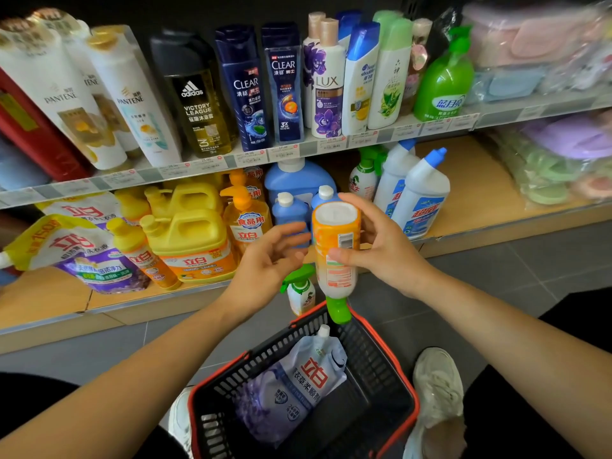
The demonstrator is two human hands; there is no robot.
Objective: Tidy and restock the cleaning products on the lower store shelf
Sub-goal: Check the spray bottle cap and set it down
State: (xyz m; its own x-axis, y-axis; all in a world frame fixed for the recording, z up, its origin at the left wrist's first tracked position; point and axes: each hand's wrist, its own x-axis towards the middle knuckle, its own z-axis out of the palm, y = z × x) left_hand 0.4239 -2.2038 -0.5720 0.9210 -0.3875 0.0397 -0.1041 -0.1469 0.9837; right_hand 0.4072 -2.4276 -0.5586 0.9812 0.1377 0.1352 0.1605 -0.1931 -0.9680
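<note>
The right grip (381, 246) curls thumb and fingers round the orange bottle (336, 246), which hangs upside down, green cap lowest, just above the basket's (392, 357) far rim. The left grip (268, 256) hovers beside it, spread and empty. It would be best to turn the bottle upright with both hands, then stand it on the lower shelf (470, 200) beyond the basket.

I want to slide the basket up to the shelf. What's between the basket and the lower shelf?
Head view: a small green-trigger spray bottle stands on the floor between the basket and the lower shelf.
</note>
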